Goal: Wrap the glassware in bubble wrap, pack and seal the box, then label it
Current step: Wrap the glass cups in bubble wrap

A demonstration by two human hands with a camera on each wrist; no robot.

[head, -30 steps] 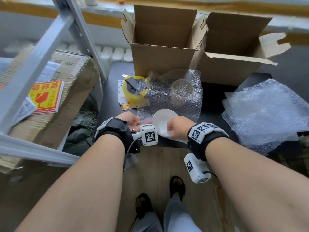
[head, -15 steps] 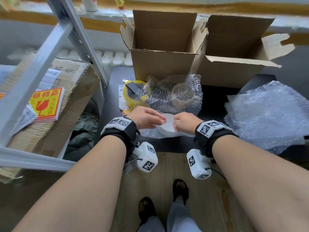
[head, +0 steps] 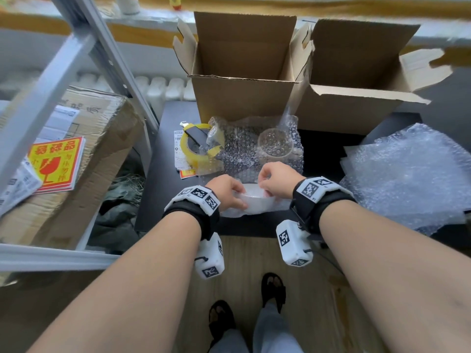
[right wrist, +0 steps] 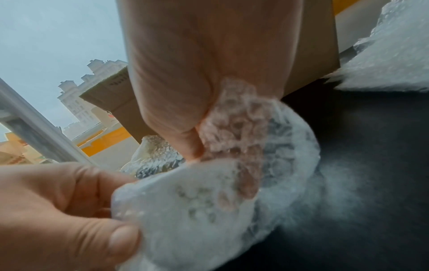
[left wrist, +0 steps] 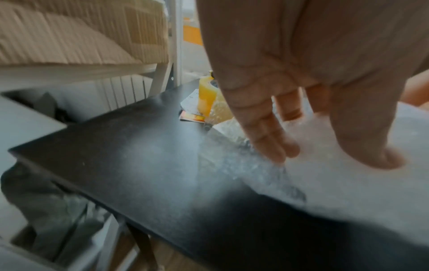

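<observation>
A white round dish, partly covered in bubble wrap (head: 254,203), lies at the near edge of the black table (head: 165,161). My left hand (head: 226,193) grips its left side, thumb and curled fingers (right wrist: 69,210) round the bundle (right wrist: 197,210). My right hand (head: 274,180) pinches a fold of wrap (right wrist: 232,128) over the dish's top. Behind them a clear glass (head: 275,146) stands upright on a spread bubble wrap sheet (head: 237,154). An open cardboard box (head: 242,98) stands at the back.
A yellow tape roll (head: 196,146) lies on printed labels (head: 178,151) left of the sheet. A second open box (head: 356,108) stands at the back right, with a pile of bubble wrap (head: 407,174) in front of it. Red-yellow fragile stickers (head: 56,164) lie on a shelved carton at left.
The dish has gone from tilted up, bare face showing, to lying flat under the wrap. Both hands moved forward onto it, the right one now pulling wrap over its top.
</observation>
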